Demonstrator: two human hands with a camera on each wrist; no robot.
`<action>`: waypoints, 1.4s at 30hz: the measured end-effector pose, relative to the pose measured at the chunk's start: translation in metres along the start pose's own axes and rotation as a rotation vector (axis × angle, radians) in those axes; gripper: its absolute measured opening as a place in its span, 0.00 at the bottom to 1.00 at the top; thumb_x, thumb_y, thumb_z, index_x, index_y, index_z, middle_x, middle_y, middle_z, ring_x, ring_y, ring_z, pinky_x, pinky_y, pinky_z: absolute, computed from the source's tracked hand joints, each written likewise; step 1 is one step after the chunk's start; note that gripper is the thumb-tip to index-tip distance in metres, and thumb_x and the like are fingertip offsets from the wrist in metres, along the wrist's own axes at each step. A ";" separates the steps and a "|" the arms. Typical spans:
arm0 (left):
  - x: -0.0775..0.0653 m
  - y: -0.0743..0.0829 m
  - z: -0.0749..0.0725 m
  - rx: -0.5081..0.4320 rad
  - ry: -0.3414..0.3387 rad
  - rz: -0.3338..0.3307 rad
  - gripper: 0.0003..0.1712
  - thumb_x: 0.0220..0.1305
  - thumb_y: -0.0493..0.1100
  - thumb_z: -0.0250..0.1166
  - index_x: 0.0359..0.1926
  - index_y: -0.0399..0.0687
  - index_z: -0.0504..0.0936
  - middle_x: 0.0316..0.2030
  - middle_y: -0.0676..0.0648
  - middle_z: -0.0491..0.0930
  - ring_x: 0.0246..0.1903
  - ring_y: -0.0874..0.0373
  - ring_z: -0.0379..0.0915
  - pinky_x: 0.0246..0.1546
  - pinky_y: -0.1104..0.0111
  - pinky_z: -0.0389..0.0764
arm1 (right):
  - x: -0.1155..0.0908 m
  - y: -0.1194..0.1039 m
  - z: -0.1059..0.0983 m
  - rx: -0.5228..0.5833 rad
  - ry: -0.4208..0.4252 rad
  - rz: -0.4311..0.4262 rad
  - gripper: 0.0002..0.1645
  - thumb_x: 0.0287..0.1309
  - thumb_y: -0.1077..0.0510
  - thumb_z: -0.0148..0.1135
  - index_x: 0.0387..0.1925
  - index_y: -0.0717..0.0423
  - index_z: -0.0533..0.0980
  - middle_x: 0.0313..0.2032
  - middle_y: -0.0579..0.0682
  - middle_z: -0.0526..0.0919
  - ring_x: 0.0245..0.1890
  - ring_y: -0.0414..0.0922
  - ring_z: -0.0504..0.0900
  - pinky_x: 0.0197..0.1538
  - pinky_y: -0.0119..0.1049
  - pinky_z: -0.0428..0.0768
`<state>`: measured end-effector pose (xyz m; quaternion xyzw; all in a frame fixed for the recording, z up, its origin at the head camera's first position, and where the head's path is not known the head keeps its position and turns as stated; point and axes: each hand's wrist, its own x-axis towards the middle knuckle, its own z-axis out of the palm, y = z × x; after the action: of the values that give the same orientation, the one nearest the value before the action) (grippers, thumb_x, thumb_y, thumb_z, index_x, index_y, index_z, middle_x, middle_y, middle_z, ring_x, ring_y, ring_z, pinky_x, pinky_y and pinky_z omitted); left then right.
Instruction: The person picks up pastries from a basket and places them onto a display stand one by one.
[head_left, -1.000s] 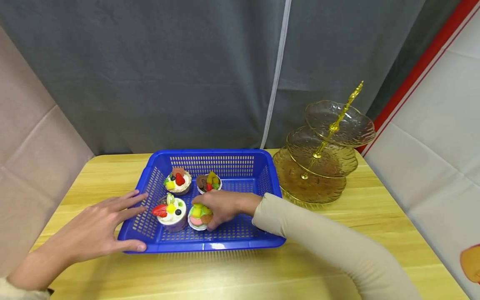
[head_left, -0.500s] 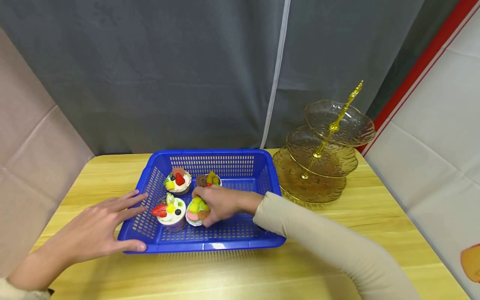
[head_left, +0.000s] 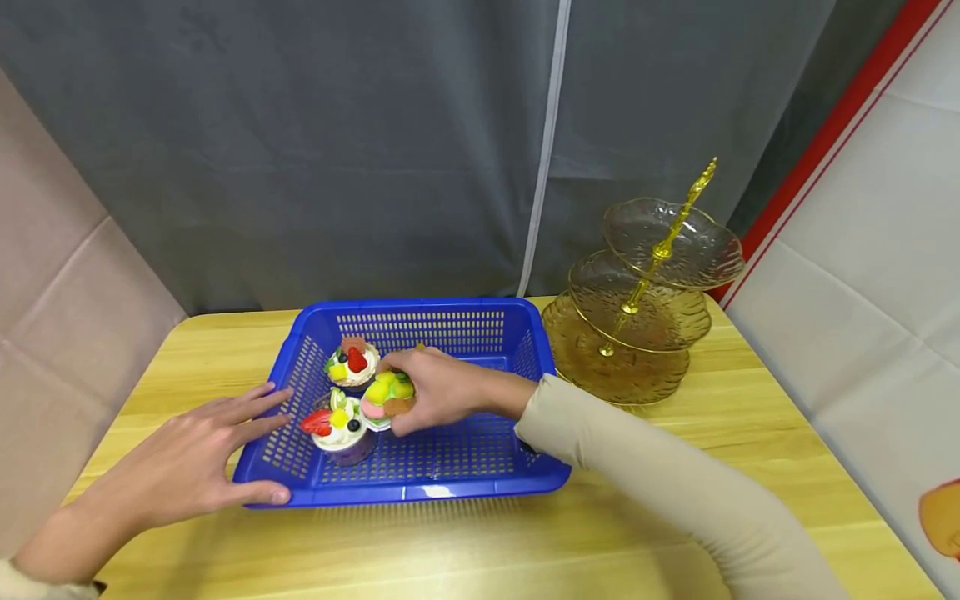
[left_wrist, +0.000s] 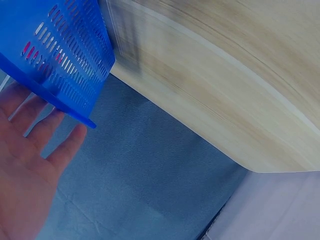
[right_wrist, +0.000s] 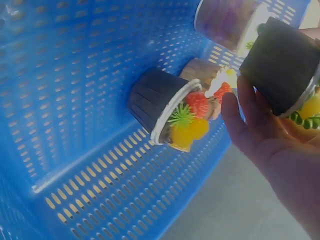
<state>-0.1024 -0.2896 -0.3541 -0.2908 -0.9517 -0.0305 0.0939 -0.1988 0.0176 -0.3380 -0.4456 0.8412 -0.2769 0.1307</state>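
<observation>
Right hand [head_left: 441, 385]: fingers and thumb wrapped round the yellow-topped cupcake [head_left: 387, 397], about mid blue basket [head_left: 480, 489].
Cupcake feel: we'd guess light, with a stiffish dark cup [right_wrist: 282, 67]; toppings [head_left: 384, 387] look easy to squash.
Best hold: cup sides just under the rim, fingers off the fruit, imo.
Right arm [head_left: 637, 458]: reaches in from 4 o'clock, back of the hand up.
Left hand [head_left: 187, 458]: fingers straight and spread at the basket's 8-to-9 o'clock side.

A dark grey curtain [head_left: 337, 167] hangs behind a light wooden table [head_left: 750, 442]; a pinkish panel [head_left: 56, 233] flanks the left, a red-striped white panel [head_left: 862, 275] the right.
</observation>
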 end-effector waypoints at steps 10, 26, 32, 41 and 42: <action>0.000 0.000 0.001 0.001 0.008 0.006 0.50 0.43 0.80 0.67 0.55 0.46 0.85 0.65 0.43 0.74 0.60 0.35 0.72 0.45 0.40 0.77 | -0.010 -0.011 -0.015 0.042 0.098 -0.017 0.33 0.48 0.50 0.69 0.57 0.54 0.75 0.43 0.41 0.79 0.39 0.37 0.76 0.41 0.25 0.77; -0.001 -0.001 0.001 0.001 0.035 0.022 0.49 0.42 0.80 0.68 0.54 0.47 0.86 0.64 0.43 0.75 0.59 0.35 0.72 0.44 0.41 0.78 | -0.053 -0.012 -0.060 0.072 0.313 0.006 0.38 0.48 0.44 0.76 0.59 0.54 0.76 0.43 0.42 0.82 0.40 0.38 0.79 0.45 0.37 0.82; -0.001 -0.001 0.000 -0.005 0.014 0.014 0.50 0.43 0.80 0.68 0.55 0.47 0.85 0.65 0.43 0.74 0.60 0.35 0.72 0.44 0.40 0.78 | -0.077 -0.005 -0.078 0.111 0.386 0.024 0.37 0.47 0.47 0.78 0.58 0.55 0.76 0.40 0.44 0.82 0.35 0.41 0.80 0.39 0.38 0.82; -0.001 -0.001 -0.001 -0.006 0.005 0.020 0.50 0.42 0.79 0.68 0.56 0.47 0.85 0.65 0.43 0.74 0.60 0.35 0.71 0.45 0.40 0.77 | -0.120 0.001 -0.109 0.037 0.464 0.159 0.42 0.49 0.43 0.78 0.63 0.52 0.74 0.49 0.45 0.81 0.39 0.44 0.80 0.42 0.40 0.81; -0.001 -0.001 -0.001 -0.006 0.006 0.020 0.50 0.42 0.79 0.68 0.55 0.47 0.85 0.65 0.43 0.74 0.60 0.35 0.71 0.45 0.40 0.77 | -0.124 0.002 -0.112 0.038 0.474 0.165 0.42 0.49 0.44 0.78 0.64 0.53 0.73 0.51 0.46 0.81 0.39 0.44 0.80 0.42 0.40 0.82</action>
<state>-0.1024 -0.2912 -0.3535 -0.3003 -0.9484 -0.0332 0.0961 -0.1817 0.1596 -0.2510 -0.2957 0.8765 -0.3778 -0.0400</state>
